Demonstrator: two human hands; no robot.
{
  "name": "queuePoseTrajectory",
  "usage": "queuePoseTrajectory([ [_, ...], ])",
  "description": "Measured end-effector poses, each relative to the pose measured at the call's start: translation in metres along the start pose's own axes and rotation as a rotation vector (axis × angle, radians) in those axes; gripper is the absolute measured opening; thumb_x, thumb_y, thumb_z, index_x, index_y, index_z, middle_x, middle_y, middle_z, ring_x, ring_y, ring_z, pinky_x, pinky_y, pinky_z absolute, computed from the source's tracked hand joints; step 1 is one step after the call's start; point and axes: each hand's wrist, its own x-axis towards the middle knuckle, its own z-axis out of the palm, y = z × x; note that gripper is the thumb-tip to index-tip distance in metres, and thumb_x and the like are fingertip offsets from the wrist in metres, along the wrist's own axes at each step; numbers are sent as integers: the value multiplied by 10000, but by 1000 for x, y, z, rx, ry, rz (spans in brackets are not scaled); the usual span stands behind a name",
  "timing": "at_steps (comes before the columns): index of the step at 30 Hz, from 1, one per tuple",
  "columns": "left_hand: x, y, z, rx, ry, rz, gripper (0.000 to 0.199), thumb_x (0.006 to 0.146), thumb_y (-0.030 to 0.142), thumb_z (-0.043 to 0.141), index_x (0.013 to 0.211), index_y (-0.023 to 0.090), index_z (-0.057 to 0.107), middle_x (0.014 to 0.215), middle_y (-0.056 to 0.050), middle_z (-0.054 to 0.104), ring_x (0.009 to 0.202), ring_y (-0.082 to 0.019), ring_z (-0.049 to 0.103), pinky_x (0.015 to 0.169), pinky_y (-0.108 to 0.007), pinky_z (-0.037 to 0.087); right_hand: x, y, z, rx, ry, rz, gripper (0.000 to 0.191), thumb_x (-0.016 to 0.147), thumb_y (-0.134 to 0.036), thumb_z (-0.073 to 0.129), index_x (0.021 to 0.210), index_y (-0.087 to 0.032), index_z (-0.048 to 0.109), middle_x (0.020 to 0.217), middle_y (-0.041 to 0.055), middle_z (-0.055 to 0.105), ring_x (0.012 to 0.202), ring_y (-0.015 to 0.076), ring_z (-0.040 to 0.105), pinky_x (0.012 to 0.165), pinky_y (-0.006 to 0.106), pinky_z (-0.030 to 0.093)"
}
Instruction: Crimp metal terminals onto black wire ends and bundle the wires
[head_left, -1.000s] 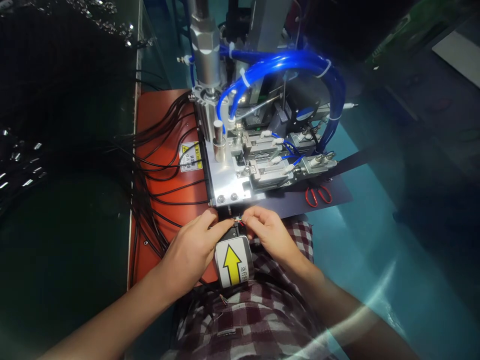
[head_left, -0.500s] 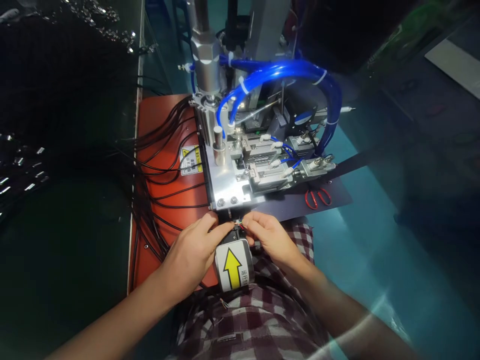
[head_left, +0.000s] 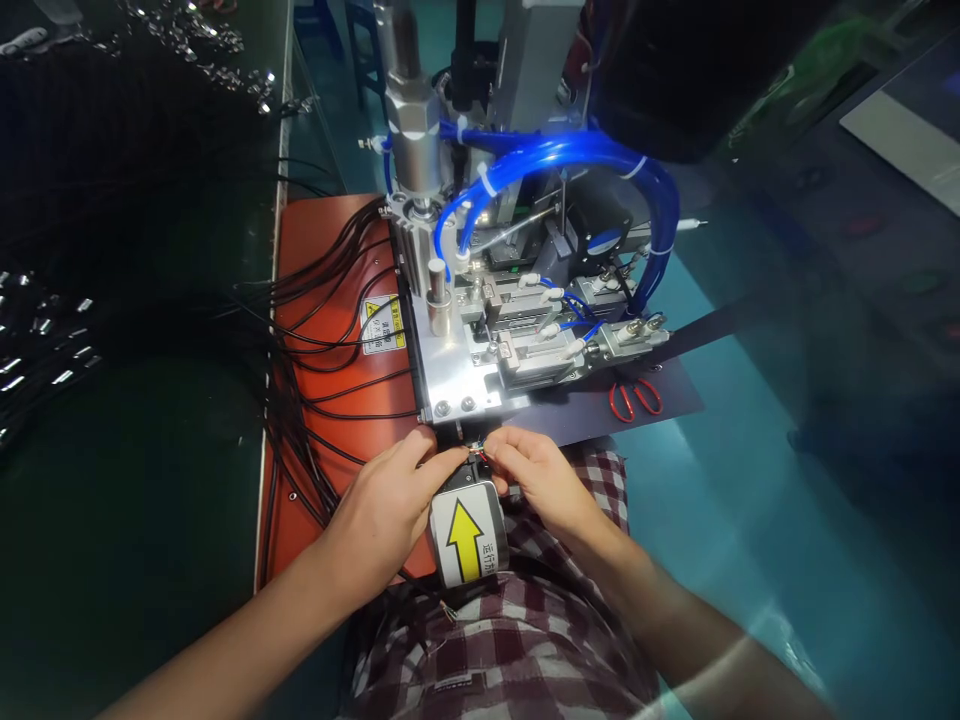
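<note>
My left hand (head_left: 386, 497) is closed at the front of the metal machine (head_left: 457, 375), its thumb and finger at the left side of some thin coloured wires (head_left: 478, 449). From the right, my right hand (head_left: 536, 470) pinches the ends of these wires between thumb and forefinger. The wires lie over a small black fixture, just above a white label with a yellow arrow (head_left: 465, 540). What my left fingertips press on is too small to make out.
Black cables (head_left: 337, 410) run across an orange board (head_left: 322, 240) on the left. Blue air tubes (head_left: 570, 148) arch over the machine. Red-handled scissors (head_left: 624, 402) lie on the dark plate at the right. Shiny-ended cables are piled at the far left.
The camera view has shifted very slightly. Both hands stay at the wires in nearly the same pose.
</note>
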Motion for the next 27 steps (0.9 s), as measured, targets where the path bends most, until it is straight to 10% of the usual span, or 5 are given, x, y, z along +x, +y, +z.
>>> queuePoseTrajectory([
  [27, -2, -1, 1, -20, -20, -16, 305, 872, 89, 434, 1117, 127, 613, 882, -85, 560, 759, -187, 576, 641, -297, 514, 3, 1, 2, -99, 85, -87, 137, 761, -290, 561, 689, -176, 539, 520, -52, 506, 472, 98, 470, 500, 234, 368],
])
